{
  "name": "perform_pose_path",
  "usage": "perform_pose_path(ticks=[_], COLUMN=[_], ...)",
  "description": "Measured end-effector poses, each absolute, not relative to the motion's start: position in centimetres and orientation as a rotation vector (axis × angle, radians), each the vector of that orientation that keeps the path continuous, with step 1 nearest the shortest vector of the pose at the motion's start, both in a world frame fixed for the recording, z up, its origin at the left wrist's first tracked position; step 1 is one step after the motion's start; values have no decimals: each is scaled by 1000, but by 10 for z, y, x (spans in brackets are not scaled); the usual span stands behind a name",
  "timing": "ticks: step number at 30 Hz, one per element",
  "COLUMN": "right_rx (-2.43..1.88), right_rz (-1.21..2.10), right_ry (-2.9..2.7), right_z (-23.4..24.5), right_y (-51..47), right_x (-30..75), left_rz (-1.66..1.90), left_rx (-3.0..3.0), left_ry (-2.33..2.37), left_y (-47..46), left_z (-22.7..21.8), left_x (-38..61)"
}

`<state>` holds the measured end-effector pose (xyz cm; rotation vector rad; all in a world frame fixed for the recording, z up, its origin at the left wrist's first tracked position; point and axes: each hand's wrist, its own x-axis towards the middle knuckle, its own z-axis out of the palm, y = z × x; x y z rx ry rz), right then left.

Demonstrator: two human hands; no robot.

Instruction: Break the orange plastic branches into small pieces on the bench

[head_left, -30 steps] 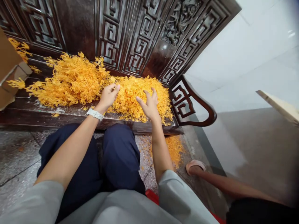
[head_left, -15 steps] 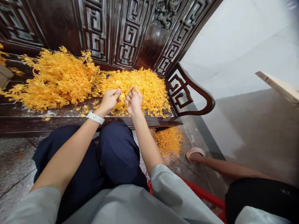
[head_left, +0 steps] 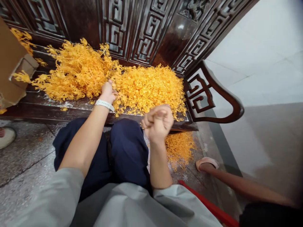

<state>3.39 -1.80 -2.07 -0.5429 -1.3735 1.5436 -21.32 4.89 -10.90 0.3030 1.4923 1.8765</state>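
My left hand (head_left: pixel 108 91), with a pale watch band on its wrist, reaches to the near edge of a heap of yellow plastic flower sprigs (head_left: pixel 78 72) on the wooden bench. Its thumb points right; its other fingers are mostly hidden against the yellow pieces. My right hand (head_left: pixel 159 123) is raised in front of the bench edge, nearer to me, with its fingers curled closed and slightly blurred. Whatever it may hold is hidden. Beyond it lies a denser heap of small yellow plastic flower pieces (head_left: pixel 151 86), touching the sprig heap.
A cardboard box (head_left: pixel 14 63) stands at the left of the bench. A carved backrest (head_left: pixel 142 31) and curved armrest (head_left: pixel 233 110) bound the bench. Thin orange stems (head_left: pixel 181 148) lie on the floor below. At right are another person's leg (head_left: pixel 236 176) and a red stool edge (head_left: pixel 208 205).
My hands were together over the flower heap and have parted. The left went left to the sprigs; the right came back towards me and right. The view shifted left, showing more of the box.
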Motion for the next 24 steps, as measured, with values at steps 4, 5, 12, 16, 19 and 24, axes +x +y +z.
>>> perform_pose_path(ticks=[4, 5, 12, 16, 19, 24], right_rx=[-510, -573, -955, -891, -885, -932], right_rz=[1311, 1196, 717, 1358, 1471, 1384], right_ry=[-1554, -1634, -1986, -1682, -1450, -1392], right_z=[4, 4, -45, -75, -86, -89], right_y=[4, 22, 127, 103, 89, 95], right_x=[63, 62, 24, -12, -34, -39], left_rz=[2071, 2058, 1877, 1807, 1790, 1714], left_rx=[292, 373, 423, 657, 934, 743], left_ry=[1470, 1449, 1262, 1282, 1327, 1108], left_y=[40, 37, 24, 29, 30, 24], left_z=[-104, -101, -79, -80, -82, -78], left_x=[-226, -220, -171, -152, -141, -139])
